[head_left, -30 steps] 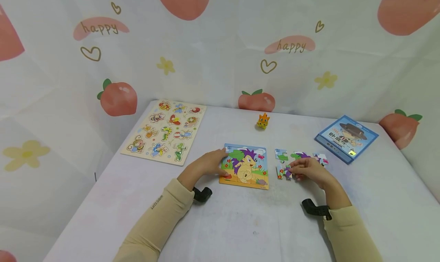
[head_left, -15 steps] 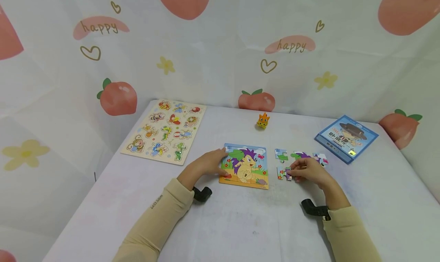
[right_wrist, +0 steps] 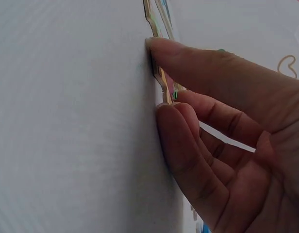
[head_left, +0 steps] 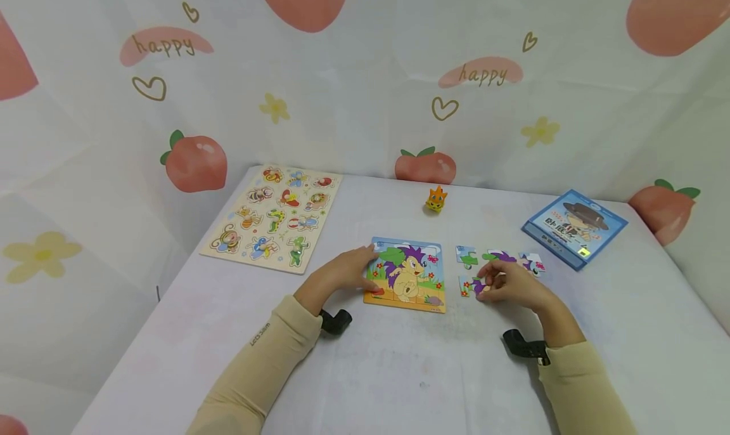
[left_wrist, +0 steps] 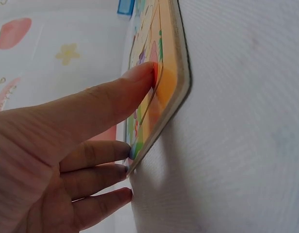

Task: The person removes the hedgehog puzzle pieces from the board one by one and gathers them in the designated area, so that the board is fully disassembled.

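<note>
In the head view, the square hedgehog puzzle board (head_left: 406, 274) lies flat on the table. My left hand (head_left: 345, 271) rests at its left side, the thumb (left_wrist: 137, 77) pressing on its face and the other fingers near its edge. To the right of the board, my right hand (head_left: 516, 286) pinches a purple puzzle piece (head_left: 480, 286) between thumb and fingers, low over the cloth. Beside it lies a piece with red flowers (head_left: 464, 286). Behind are a blue and green piece (head_left: 466, 257), a green and purple piece (head_left: 499, 256) and a butterfly piece (head_left: 533, 263), partly screened by the right hand.
A wooden peg board with insects (head_left: 276, 219) lies at the back left. An orange and yellow toy figure (head_left: 436, 199) stands at the back middle, and a blue box (head_left: 575, 229) lies at the back right. A printed cloth hangs behind the table (head_left: 399, 371).
My right fingers have shifted slightly on the purple piece, which has moved a little to the right. My left hand and the board have stayed put.
</note>
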{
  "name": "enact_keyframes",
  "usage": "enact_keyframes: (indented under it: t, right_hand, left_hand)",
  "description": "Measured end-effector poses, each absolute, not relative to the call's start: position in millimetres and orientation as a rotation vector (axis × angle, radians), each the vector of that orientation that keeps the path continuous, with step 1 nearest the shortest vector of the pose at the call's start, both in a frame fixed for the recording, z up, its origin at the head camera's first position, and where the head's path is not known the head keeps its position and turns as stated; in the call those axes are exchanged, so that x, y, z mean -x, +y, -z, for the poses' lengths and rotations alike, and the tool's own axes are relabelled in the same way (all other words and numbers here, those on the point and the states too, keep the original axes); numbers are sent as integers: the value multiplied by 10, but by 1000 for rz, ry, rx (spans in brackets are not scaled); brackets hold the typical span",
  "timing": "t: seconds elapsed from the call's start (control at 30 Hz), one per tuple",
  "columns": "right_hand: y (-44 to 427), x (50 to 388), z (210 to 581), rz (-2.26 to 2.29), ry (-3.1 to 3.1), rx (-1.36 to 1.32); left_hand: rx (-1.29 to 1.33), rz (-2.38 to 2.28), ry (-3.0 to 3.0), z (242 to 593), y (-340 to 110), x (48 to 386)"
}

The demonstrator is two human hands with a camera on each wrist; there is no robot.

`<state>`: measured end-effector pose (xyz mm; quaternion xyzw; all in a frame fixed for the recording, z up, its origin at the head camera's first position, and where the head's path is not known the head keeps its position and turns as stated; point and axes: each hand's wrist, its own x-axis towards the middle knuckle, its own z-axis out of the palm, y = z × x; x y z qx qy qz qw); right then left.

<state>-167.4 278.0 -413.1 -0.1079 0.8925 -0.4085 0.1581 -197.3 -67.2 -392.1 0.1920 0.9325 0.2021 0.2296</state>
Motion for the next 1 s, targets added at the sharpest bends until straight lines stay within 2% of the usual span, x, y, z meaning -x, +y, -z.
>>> enact_keyframes:
  t: [1.0]
  right_hand:
    - [2741,1656,4059,1092,2575,321]
  left_hand:
    - [-583,-546,2571,3978,-694,1968]
